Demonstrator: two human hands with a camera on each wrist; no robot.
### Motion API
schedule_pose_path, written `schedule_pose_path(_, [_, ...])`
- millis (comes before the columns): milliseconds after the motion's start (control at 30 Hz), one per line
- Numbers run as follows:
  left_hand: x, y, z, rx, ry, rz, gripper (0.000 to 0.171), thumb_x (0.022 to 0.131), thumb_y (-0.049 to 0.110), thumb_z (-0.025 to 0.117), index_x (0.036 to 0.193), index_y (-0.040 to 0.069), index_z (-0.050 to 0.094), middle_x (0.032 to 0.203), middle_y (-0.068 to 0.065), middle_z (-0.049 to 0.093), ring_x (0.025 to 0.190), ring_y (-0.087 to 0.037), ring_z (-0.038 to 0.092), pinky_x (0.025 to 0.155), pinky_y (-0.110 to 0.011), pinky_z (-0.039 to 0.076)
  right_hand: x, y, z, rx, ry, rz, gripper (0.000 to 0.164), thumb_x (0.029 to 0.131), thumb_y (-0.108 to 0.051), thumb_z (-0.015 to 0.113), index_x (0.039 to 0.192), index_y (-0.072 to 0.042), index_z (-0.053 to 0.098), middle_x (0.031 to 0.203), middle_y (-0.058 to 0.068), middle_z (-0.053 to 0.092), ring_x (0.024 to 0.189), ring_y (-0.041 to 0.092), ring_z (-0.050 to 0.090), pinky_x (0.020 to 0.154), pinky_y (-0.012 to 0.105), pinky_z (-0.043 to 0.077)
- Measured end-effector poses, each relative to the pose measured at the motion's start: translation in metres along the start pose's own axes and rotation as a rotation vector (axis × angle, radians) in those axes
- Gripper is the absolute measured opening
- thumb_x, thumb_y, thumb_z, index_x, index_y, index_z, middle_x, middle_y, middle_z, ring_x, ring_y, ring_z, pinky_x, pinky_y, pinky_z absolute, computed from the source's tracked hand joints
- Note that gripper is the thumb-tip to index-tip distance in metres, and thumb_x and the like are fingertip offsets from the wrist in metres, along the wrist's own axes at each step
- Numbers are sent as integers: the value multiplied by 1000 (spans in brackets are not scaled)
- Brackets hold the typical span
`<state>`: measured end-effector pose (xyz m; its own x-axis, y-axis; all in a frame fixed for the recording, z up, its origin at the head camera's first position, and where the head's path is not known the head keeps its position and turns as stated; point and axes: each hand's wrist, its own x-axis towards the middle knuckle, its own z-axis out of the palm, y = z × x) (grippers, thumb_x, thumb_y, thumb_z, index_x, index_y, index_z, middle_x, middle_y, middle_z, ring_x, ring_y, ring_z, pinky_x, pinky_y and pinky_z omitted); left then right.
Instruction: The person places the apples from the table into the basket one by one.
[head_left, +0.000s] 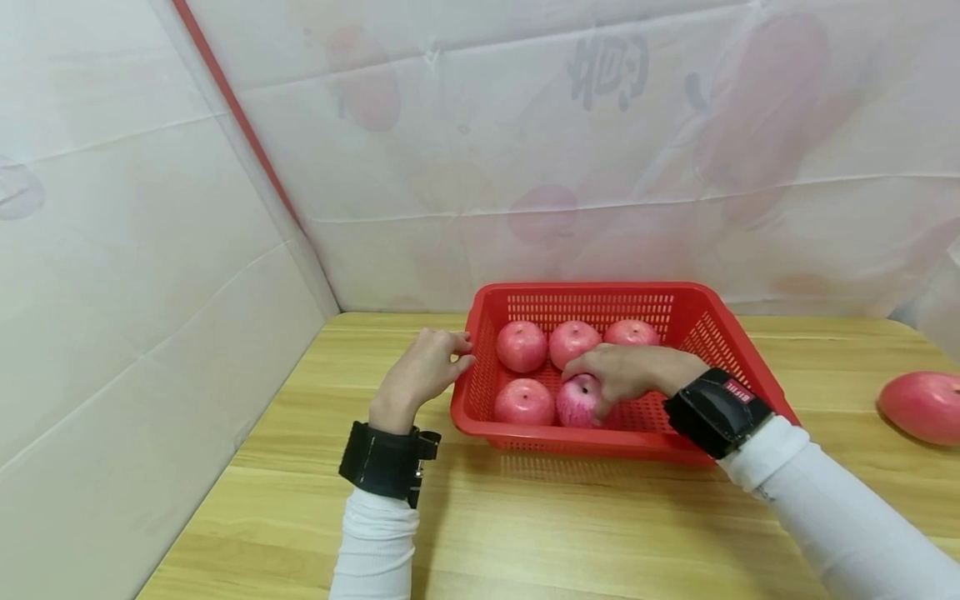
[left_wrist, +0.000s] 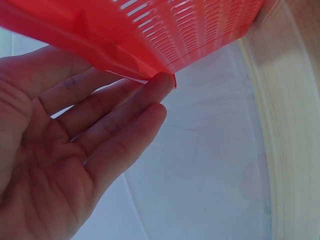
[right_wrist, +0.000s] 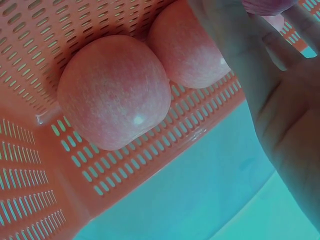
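A red plastic basket [head_left: 592,442] with slotted walls stands on the wooden table, with several apples inside. My right hand [head_left: 626,371] reaches over its front rim and grips a pink-streaked apple [head_left: 577,402] in the front row. Left of that lies a front-left apple [head_left: 525,403]. Behind are a back-left apple [head_left: 522,347], a middle apple [head_left: 574,342] and a right-hand apple [head_left: 632,332], the last partly covered by the hand. My left hand [left_wrist: 95,120] touches the basket's left rim, its fingers fairly straight along the outside.
A reddish fruit [head_left: 926,407] rests on the table [head_left: 285,517] to the right, outside the basket. Pale sheeting [head_left: 390,208] rises behind the table and along its left side. Black straps [head_left: 386,458] circle both wrists.
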<state>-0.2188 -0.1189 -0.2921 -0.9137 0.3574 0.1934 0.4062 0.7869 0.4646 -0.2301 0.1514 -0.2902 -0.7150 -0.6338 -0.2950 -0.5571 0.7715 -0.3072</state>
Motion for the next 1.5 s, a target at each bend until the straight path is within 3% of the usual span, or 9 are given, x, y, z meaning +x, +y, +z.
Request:
schedule_pose_path(267, [2,0,0,-1,10,7,21,85,9,64,105,4,69,108,-13,64,94,-20,62,69,-23,51,0,0,-2,14,-11,7,61,66,-21,79,122,-17,56,114,2,54,101,22,46,87,42,43])
schedule_pose_path(433, [2,-1,3,-2,2,16,22,84,9,65,105,5,70,107,-12,64,89,-20,62,67,-22,51,-6,6,-3,116,-22,29,72,70,-29,78,134,-13,47,125,7,51,111,25,46,91,43,41])
schedule_pose_path(600, [2,-3,4,-8,-1,7,21,85,9,64,105,4,69,108,-13,64,89,-19,62,64,-21,50,-12,13,-8,165,-2,10,78,71,-33,76,137,-7,42,123,10,52,108,27,47,89,42,43])
schedule_pose_path(700, [2,-4,3,-10,5,3,21,85,8,64,105,4,69,106,-12,65,82,-17,62,62,-20,49,-14,15,-11,134,12,3,76,72,-34,75,135,-6,44,109,8,55,95,24,49,80,38,45])
schedule_pose_path(833, [2,-4,3,-14,7,-2,21,84,8,64,105,5,69,106,-12,65,79,-16,62,59,-20,48,-18,18,-14,91,34,21,72,74,-33,74,133,-4,45,102,6,55,92,24,48,78,39,44])
schedule_pose_path(933, [2,-3,2,-9,9,0,21,84,9,64,104,5,70,107,-12,65,80,-15,61,59,-19,48,-21,20,-16,47,68,32,66,75,-28,74,130,-4,48,106,6,55,100,28,45,84,44,42])
schedule_pose_path(1133, [3,-1,1,0,6,10,22,85,9,64,106,5,69,107,-13,64,84,-17,62,62,-21,49,-25,24,-17,-11,124,21,56,74,-21,75,123,-4,55,102,7,56,100,28,45,82,43,42])
schedule_pose_path(1500, [3,1,2,-12,-4,3,23,84,9,65,106,4,69,109,-13,64,87,-19,62,62,-20,49,-30,33,-21,39,154,-5,47,75,-18,74,117,-4,60,105,10,61,96,30,57,75,39,50])
